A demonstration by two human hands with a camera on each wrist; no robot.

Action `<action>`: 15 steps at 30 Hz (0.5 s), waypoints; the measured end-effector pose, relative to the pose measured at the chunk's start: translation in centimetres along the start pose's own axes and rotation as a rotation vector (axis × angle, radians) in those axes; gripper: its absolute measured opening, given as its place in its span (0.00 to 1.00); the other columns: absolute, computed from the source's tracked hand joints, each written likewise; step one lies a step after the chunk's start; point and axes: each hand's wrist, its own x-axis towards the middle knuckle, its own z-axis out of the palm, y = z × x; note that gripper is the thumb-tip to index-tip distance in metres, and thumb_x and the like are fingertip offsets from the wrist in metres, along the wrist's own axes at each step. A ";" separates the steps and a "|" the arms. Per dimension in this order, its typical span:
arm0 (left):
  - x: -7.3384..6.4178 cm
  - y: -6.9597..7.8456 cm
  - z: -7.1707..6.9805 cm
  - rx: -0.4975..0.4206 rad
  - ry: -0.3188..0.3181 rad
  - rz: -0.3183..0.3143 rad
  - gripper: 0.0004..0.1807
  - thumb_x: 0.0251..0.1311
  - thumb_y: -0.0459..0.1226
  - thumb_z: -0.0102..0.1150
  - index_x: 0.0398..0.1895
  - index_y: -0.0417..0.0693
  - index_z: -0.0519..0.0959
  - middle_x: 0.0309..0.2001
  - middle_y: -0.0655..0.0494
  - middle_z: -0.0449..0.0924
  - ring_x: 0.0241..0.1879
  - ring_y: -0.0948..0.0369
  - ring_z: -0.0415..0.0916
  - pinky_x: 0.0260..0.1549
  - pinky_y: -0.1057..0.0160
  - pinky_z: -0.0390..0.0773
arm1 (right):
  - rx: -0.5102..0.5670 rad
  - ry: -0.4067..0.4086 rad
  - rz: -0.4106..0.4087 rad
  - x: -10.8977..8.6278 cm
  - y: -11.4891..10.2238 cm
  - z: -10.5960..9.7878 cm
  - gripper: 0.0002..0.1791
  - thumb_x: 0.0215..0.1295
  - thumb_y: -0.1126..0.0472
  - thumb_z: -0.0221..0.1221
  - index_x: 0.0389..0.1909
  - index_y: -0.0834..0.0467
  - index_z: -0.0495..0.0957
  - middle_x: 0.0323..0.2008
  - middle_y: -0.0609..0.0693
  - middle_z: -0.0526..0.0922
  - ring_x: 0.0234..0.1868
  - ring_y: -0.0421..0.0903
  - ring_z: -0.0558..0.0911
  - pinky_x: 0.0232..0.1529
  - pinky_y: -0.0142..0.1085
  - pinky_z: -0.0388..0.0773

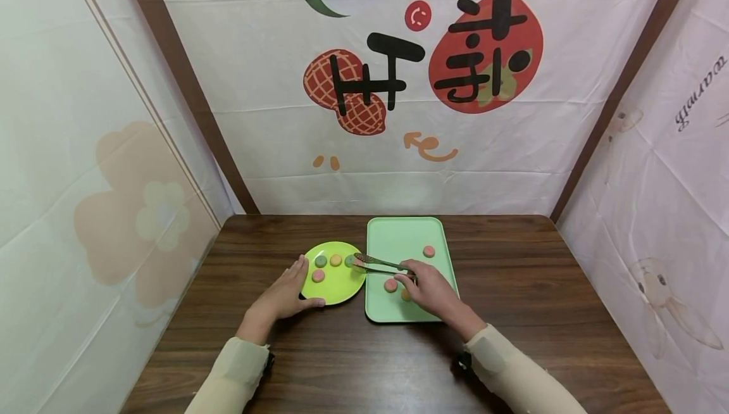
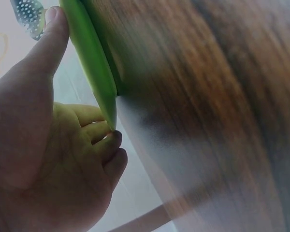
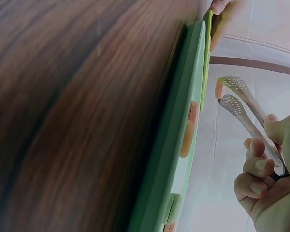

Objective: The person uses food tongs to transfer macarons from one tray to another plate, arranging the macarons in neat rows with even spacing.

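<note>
My right hand point(image 1: 429, 287) grips metal tongs point(image 1: 378, 268) with perforated tips. Between the tips is a pink macaron point(image 3: 220, 88), held up over the right side of the yellow-green plate point(image 1: 336, 290). On that plate lie green point(image 1: 321, 261), yellow point(image 1: 336, 260) and pink macarons point(image 1: 318, 275), plus another green one beside the tong tips. The left hand point(image 1: 281, 294) rests at the plate's left edge, thumb and fingers spread along the rim point(image 2: 94, 63). Under the right hand, the mint-green tray point(image 1: 398, 233) bears pink point(image 1: 429, 251) and yellow macarons point(image 3: 187, 138), and a green one point(image 3: 173, 209).
Plate and tray sit side by side on a dark wood-grain table point(image 1: 501, 262), the plate's right edge at the tray's left rim. White printed curtains point(image 1: 273, 167) stand behind the table and at both sides.
</note>
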 end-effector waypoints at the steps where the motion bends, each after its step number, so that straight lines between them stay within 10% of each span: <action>1: 0.0 0.0 0.0 0.002 -0.002 -0.002 0.68 0.65 0.66 0.68 0.86 0.30 0.42 0.86 0.33 0.37 0.86 0.39 0.40 0.82 0.39 0.49 | 0.001 -0.001 -0.004 0.0 0.0 0.1 0.14 0.79 0.55 0.65 0.55 0.61 0.85 0.43 0.48 0.89 0.36 0.38 0.84 0.37 0.38 0.84; 15: 0.1 -0.2 0.2 0.013 0.006 0.013 0.67 0.65 0.65 0.68 0.85 0.29 0.44 0.86 0.31 0.38 0.85 0.38 0.41 0.82 0.39 0.50 | -0.006 0.001 -0.029 0.8 -0.8 1.2 0.09 0.77 0.57 0.67 0.49 0.58 0.85 0.36 0.43 0.85 0.31 0.36 0.78 0.33 0.36 0.80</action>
